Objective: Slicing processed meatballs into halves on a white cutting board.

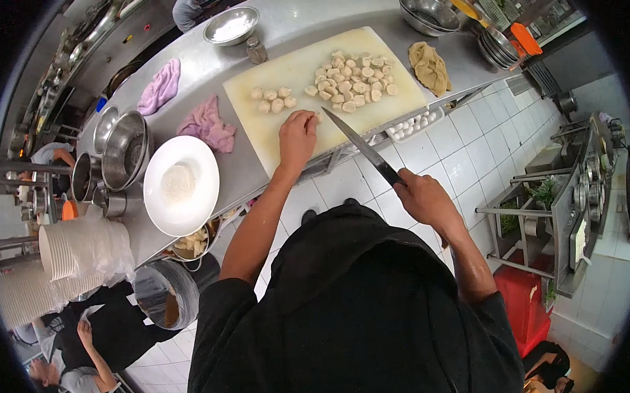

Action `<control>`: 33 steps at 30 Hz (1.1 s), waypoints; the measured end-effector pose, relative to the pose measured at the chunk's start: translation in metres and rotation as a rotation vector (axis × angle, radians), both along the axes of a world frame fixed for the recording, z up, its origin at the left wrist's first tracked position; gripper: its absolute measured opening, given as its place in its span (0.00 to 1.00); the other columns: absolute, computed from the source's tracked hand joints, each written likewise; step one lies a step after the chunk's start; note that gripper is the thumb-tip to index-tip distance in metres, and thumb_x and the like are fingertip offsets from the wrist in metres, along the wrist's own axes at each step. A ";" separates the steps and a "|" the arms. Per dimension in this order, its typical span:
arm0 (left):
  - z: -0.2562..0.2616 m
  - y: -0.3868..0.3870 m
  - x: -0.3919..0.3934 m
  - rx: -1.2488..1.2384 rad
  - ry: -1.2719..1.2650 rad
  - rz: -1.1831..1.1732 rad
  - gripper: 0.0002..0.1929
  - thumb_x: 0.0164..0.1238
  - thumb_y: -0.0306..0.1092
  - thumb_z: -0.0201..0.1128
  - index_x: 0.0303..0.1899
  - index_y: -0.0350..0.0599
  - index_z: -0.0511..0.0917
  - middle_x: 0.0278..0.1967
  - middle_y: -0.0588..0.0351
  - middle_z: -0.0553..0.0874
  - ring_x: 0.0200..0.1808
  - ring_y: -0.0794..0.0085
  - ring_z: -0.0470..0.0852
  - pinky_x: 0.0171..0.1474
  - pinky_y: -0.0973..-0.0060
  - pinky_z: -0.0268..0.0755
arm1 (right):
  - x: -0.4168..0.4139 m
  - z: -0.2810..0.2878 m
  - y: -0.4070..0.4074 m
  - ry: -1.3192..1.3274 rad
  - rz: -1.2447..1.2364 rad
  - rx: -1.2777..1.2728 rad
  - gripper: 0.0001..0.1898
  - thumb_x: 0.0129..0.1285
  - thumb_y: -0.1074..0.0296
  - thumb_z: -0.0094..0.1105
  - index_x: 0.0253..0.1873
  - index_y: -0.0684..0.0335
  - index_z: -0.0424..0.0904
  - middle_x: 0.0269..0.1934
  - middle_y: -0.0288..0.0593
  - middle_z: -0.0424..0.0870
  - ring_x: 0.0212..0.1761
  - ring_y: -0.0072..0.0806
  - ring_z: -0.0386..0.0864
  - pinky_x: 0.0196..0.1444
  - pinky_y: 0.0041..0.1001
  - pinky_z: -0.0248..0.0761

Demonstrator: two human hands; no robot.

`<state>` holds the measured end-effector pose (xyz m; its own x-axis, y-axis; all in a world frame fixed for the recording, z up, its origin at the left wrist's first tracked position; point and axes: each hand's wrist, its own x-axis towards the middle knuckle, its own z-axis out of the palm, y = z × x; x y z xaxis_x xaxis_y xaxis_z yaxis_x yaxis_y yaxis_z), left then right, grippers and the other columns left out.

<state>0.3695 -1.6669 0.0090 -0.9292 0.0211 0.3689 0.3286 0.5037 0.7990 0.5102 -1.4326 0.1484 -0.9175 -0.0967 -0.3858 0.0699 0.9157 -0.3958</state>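
Note:
My right hand (423, 197) grips the dark handle of a long chef's knife (353, 137). Its blade slants over the near edge of a white cutting board (267, 75), tip close to my left fingers. With bent fingertips, my left hand (297, 136) holds a small pale meatball (319, 117) on the board; the fingers hide most of it. Beyond that hand lies a small group of whole meatballs (274, 99). A larger pile of cut meatballs (352, 81), many showing flat faces, spreads across the board's right half.
Left of the board are pink cloths (209, 124), a white wide-rimmed bowl (157, 208) and metal bowls (125, 147). A glass shaker (256, 50) and steel bowl (231, 26) stand behind. A tan cloth (428, 67) lies right. Below sits an egg tray (417, 126). Another person (83, 380) is lower left.

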 end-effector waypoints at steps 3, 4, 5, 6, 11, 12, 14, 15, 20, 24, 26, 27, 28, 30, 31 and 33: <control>0.004 0.002 0.003 0.074 -0.046 0.015 0.06 0.64 0.24 0.62 0.38 0.33 0.84 0.36 0.47 0.86 0.32 0.57 0.84 0.40 0.67 0.77 | -0.006 -0.001 0.004 -0.016 0.033 0.013 0.11 0.70 0.63 0.51 0.44 0.67 0.73 0.28 0.62 0.82 0.35 0.60 0.82 0.41 0.53 0.72; 0.004 0.003 0.003 0.074 -0.030 0.021 0.05 0.64 0.23 0.63 0.38 0.33 0.84 0.36 0.47 0.86 0.30 0.58 0.84 0.38 0.68 0.77 | -0.008 -0.001 0.005 -0.026 0.040 0.015 0.11 0.70 0.63 0.51 0.43 0.67 0.73 0.28 0.62 0.82 0.34 0.60 0.82 0.41 0.53 0.72; 0.001 0.002 0.003 0.074 -0.015 0.029 0.05 0.63 0.23 0.63 0.37 0.33 0.84 0.36 0.47 0.86 0.29 0.59 0.84 0.36 0.69 0.77 | -0.010 -0.002 0.006 -0.027 0.050 0.012 0.11 0.70 0.63 0.51 0.43 0.67 0.73 0.28 0.62 0.82 0.34 0.60 0.82 0.41 0.53 0.72; -0.001 0.001 0.003 0.071 -0.015 0.039 0.05 0.63 0.23 0.63 0.37 0.33 0.84 0.36 0.47 0.86 0.29 0.59 0.84 0.36 0.69 0.77 | -0.012 -0.002 0.007 -0.035 0.060 0.000 0.11 0.70 0.63 0.52 0.43 0.67 0.73 0.28 0.62 0.82 0.34 0.60 0.82 0.41 0.53 0.72; -0.002 0.001 0.004 0.040 0.002 0.054 0.05 0.64 0.24 0.64 0.38 0.33 0.84 0.37 0.47 0.86 0.29 0.60 0.84 0.36 0.70 0.77 | -0.017 -0.006 0.014 -0.034 0.110 -0.037 0.11 0.70 0.63 0.52 0.43 0.67 0.73 0.28 0.62 0.82 0.34 0.60 0.82 0.40 0.52 0.73; 0.000 0.002 0.004 0.038 -0.001 0.057 0.05 0.64 0.24 0.64 0.38 0.33 0.84 0.37 0.47 0.86 0.29 0.60 0.84 0.36 0.70 0.77 | -0.018 -0.007 0.016 -0.034 0.110 -0.046 0.12 0.70 0.62 0.52 0.43 0.67 0.73 0.28 0.62 0.81 0.34 0.61 0.81 0.39 0.52 0.71; 0.002 0.003 0.005 0.070 -0.049 0.074 0.05 0.64 0.24 0.64 0.38 0.33 0.84 0.37 0.47 0.86 0.30 0.60 0.84 0.36 0.70 0.77 | -0.020 -0.010 0.018 -0.036 0.113 -0.057 0.12 0.71 0.61 0.52 0.43 0.67 0.72 0.27 0.62 0.81 0.34 0.62 0.80 0.38 0.52 0.69; 0.002 0.003 0.005 0.068 -0.051 0.077 0.05 0.64 0.24 0.64 0.38 0.33 0.84 0.37 0.47 0.86 0.30 0.60 0.84 0.36 0.70 0.77 | -0.022 -0.012 0.019 -0.046 0.116 -0.049 0.12 0.71 0.62 0.51 0.43 0.67 0.72 0.27 0.62 0.81 0.34 0.62 0.80 0.39 0.53 0.70; 0.000 0.002 0.003 0.014 -0.043 0.064 0.05 0.63 0.25 0.65 0.38 0.33 0.84 0.37 0.48 0.86 0.30 0.61 0.85 0.36 0.70 0.77 | -0.024 -0.015 0.017 -0.064 0.147 -0.004 0.11 0.71 0.62 0.50 0.44 0.67 0.71 0.28 0.63 0.81 0.35 0.63 0.80 0.40 0.54 0.71; 0.001 0.002 0.003 0.019 -0.024 0.060 0.05 0.63 0.24 0.65 0.37 0.33 0.84 0.37 0.48 0.86 0.29 0.62 0.85 0.36 0.71 0.77 | -0.029 -0.020 0.014 -0.080 0.181 0.041 0.12 0.71 0.64 0.50 0.44 0.69 0.71 0.28 0.65 0.81 0.34 0.63 0.81 0.40 0.55 0.73; 0.002 0.003 0.003 0.026 -0.041 0.055 0.04 0.63 0.24 0.65 0.37 0.33 0.84 0.37 0.48 0.86 0.29 0.62 0.84 0.35 0.71 0.77 | -0.031 -0.023 0.011 -0.085 0.187 0.052 0.12 0.70 0.64 0.50 0.44 0.69 0.71 0.28 0.65 0.81 0.33 0.63 0.81 0.41 0.55 0.73; 0.001 0.003 0.003 0.023 -0.039 0.051 0.04 0.63 0.24 0.65 0.37 0.33 0.84 0.37 0.48 0.86 0.29 0.62 0.84 0.35 0.71 0.77 | -0.033 -0.028 0.009 -0.085 0.199 0.074 0.10 0.69 0.66 0.49 0.44 0.69 0.72 0.29 0.65 0.82 0.34 0.62 0.82 0.40 0.54 0.75; -0.001 0.002 0.002 0.019 -0.026 0.056 0.04 0.63 0.24 0.65 0.37 0.33 0.84 0.36 0.49 0.86 0.28 0.63 0.84 0.35 0.72 0.77 | -0.034 -0.034 0.007 -0.084 0.210 0.097 0.09 0.67 0.69 0.48 0.44 0.69 0.73 0.29 0.65 0.83 0.34 0.62 0.84 0.40 0.54 0.77; 0.001 0.004 0.003 0.012 -0.008 0.057 0.04 0.63 0.24 0.65 0.37 0.33 0.84 0.36 0.49 0.86 0.28 0.63 0.84 0.34 0.72 0.76 | -0.039 -0.046 0.005 -0.092 0.204 0.079 0.10 0.68 0.67 0.49 0.45 0.69 0.71 0.30 0.65 0.83 0.34 0.62 0.83 0.41 0.54 0.76; 0.002 0.005 0.004 0.018 -0.015 0.054 0.04 0.63 0.24 0.65 0.37 0.33 0.84 0.36 0.49 0.86 0.28 0.63 0.84 0.34 0.72 0.76 | -0.041 -0.051 0.005 -0.103 0.201 0.065 0.12 0.70 0.64 0.49 0.46 0.69 0.70 0.30 0.66 0.83 0.35 0.63 0.82 0.42 0.55 0.75; 0.004 0.006 0.004 0.017 -0.014 0.048 0.04 0.63 0.24 0.65 0.37 0.33 0.84 0.36 0.49 0.86 0.28 0.63 0.83 0.34 0.72 0.76 | -0.044 -0.062 0.006 -0.087 0.204 0.060 0.11 0.70 0.64 0.49 0.45 0.69 0.71 0.30 0.65 0.83 0.34 0.61 0.83 0.41 0.55 0.75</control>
<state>0.3738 -1.6608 0.0134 -0.9341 -0.0296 0.3557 0.2932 0.5047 0.8120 0.4661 -1.4269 0.0868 -0.8443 -0.2509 -0.4735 -0.0874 0.9362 -0.3404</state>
